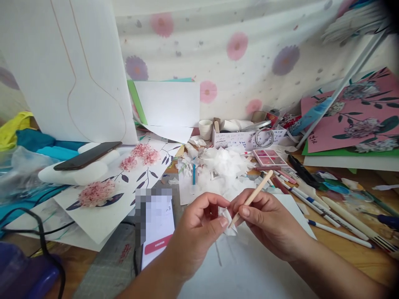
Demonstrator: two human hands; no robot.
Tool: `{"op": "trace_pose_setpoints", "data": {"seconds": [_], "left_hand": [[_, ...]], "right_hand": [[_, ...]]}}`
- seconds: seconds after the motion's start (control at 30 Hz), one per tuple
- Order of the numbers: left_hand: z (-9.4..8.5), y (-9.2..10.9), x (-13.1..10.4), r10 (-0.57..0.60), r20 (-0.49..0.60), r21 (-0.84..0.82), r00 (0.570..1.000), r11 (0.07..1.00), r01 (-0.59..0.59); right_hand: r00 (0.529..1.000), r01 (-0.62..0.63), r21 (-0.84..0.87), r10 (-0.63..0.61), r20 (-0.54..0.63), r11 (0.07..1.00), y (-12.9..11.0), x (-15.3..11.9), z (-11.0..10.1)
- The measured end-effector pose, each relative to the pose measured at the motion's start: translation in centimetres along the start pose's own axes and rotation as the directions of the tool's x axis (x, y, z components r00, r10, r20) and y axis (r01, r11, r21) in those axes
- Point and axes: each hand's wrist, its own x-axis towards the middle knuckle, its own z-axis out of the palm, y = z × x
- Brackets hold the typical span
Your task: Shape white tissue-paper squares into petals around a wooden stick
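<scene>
Between my two hands is a small crumpled piece of white paper (pixel 230 228). My left hand (pixel 202 232) pinches it from the left with thumb and fingers. My right hand (pixel 264 216) is closed on a thin wooden stick (pixel 259 187), whose lower tip touches the white piece. The stick slants up to the right. Beneath both hands lies a white sheet (pixel 249 270) with a few grey strokes. Just beyond them is a heap of fluffy white scraps (pixel 226 162).
A lit phone (pixel 157 228) lies left of my hands. Pink paper flowers (pixel 96 193) sit on sheets further left, near a dark phone (pixel 89 155) on a white stand. Pens (pixel 339 232) and a pink palette (pixel 269 158) are at right. A box (pixel 233 139) stands behind.
</scene>
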Motion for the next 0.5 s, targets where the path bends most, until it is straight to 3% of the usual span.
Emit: {"op": "trace_pose_setpoints", "data": {"seconds": [0.33, 0.5], "left_hand": [[-0.12, 0.15, -0.08, -0.038, 0.083, 0.013, 0.996, 0.999, 0.037], [-0.05, 0.16, -0.04, -0.036, 0.006, 0.014, 0.999, 0.999, 0.036]], "right_hand": [[0.999, -0.022, 0.061, 0.024, -0.024, 0.998, -0.61, 0.07, 0.19], [1.000, 0.005, -0.016, -0.006, -0.025, 1.000, -0.68, -0.09, -0.02]]}}
